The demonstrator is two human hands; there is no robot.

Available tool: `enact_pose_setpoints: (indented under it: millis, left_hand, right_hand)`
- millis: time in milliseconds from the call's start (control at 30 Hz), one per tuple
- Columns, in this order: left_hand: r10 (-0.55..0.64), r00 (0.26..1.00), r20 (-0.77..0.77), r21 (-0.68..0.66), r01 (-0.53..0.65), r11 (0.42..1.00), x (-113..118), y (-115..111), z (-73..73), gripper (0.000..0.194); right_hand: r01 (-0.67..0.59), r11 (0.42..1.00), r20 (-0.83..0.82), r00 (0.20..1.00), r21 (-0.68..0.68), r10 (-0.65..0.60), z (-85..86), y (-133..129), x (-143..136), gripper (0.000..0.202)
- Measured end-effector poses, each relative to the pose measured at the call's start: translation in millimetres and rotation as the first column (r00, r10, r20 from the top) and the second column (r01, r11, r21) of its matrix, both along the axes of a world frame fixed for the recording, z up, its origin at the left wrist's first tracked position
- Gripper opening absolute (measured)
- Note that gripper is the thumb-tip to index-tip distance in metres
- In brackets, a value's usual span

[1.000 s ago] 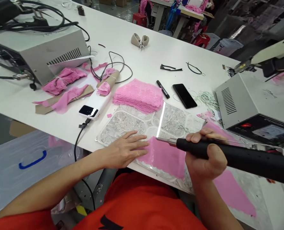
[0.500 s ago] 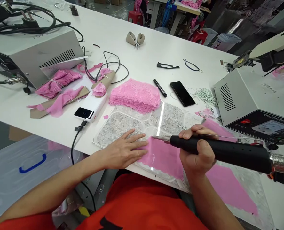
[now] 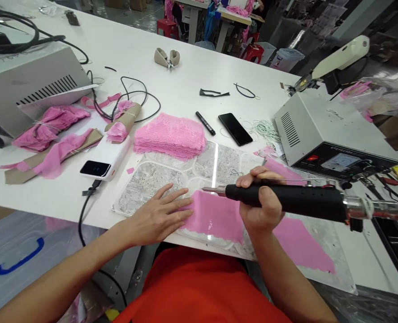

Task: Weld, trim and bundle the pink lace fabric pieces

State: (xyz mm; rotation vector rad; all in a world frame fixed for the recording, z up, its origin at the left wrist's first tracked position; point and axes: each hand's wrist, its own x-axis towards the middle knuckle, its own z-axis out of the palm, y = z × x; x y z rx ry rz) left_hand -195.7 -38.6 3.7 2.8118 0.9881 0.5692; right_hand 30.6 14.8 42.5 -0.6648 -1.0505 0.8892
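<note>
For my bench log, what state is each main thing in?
Left hand: spread, touching pink cloth
Right hand: gripping black tool
Pink cloth: lying flat
Black tool: held, tip pointing left
Lace stack: piled in layers
Phone: face up, screen dark
Marker: lying down
White device: cable plugged in

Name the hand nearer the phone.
Right: the right hand, gripping the black tool, is just below the phone in view; the left hand lies farther off, lower left.

Black tool in right grip, left grip against pink fabric
</note>
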Motion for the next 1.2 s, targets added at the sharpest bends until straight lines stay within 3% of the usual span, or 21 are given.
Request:
enact_pose_setpoints:
  millis: [200, 367, 533, 667, 833, 1000, 1200]
  left_hand:
    - [0.0, 1.0, 0.017, 0.022, -0.001, 1.0, 10, 9, 1.8, 0.032]
    - [-0.003, 1.0, -0.004, 0.021, 0.003, 1.0, 16, 18, 0.3, 0.032]
    - [-0.019, 1.0, -0.007, 0.038, 0.02, 0.999, 27, 18, 7.3, 0.033]
    - [-0.06, 0.998, -0.003, 0.064, 0.06, 0.996, 60, 15, 11.2, 0.029]
    - [-0.021, 1.0, -0.01, 0.051, 0.021, 0.998, 97, 13, 2.4, 0.033]
    - [-0.011, 0.998, -0.055, 0.021, 0.012, 1.0, 101, 13, -5.2, 0.036]
    - [-0.002, 0.996, -0.091, -0.006, 0.002, 1.0, 101, 14, -4.0, 0.037]
  right_hand:
    - [0.197, 0.98, 0.002, 0.98, 0.02, -0.198, 16.7, -1, 43, 0.014]
    - [0.305, 0.952, -0.004, 0.952, -0.027, -0.306, 10.8, -7, 75, 0.015]
    - [0.302, 0.953, 0.003, 0.953, -0.036, -0.302, 5.2, -10, 84, 0.016]
    - [0.282, 0.959, -0.004, 0.959, -0.019, -0.282, 2.7, -9, 85, 0.015]
    - [0.272, 0.962, -0.017, 0.962, -0.025, -0.272, -0.2, -8, 89, 0.015]
    - [0.296, 0.954, -0.027, 0.955, -0.046, -0.297, -0.3, -7, 91, 0.015]
    - [0.291, 0.954, -0.044, 0.955, -0.065, -0.294, -1.5, -6, 92, 0.015]
